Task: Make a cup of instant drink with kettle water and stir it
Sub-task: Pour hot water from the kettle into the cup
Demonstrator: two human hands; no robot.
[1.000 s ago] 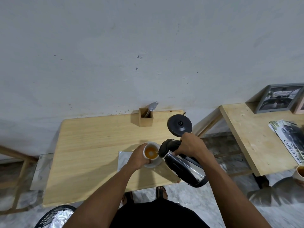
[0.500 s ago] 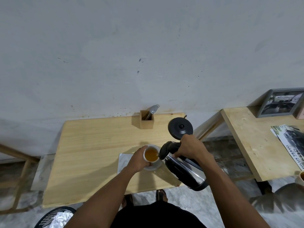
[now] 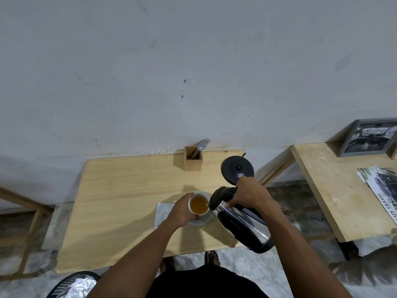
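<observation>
A small white cup [image 3: 199, 204] holds amber liquid and stands on a white saucer [image 3: 204, 220] near the front of the wooden table [image 3: 120, 201]. My left hand [image 3: 182, 211] wraps the cup's left side. My right hand [image 3: 250, 195] grips the black handle of a steel kettle [image 3: 242, 226], which is tilted with its spout at the cup's right rim. A thin stream of water runs into the cup.
The kettle's black base [image 3: 237, 168] sits at the table's back right. A wooden holder [image 3: 193, 161] with a spoon and fork stands by the wall. A foil sachet [image 3: 164, 211] lies under my left hand. A second table [image 3: 335, 196] with a picture frame and magazine stands to the right.
The liquid in the cup has risen and turned a fuller amber. The kettle stays tilted at the cup; my view has shifted slightly down.
</observation>
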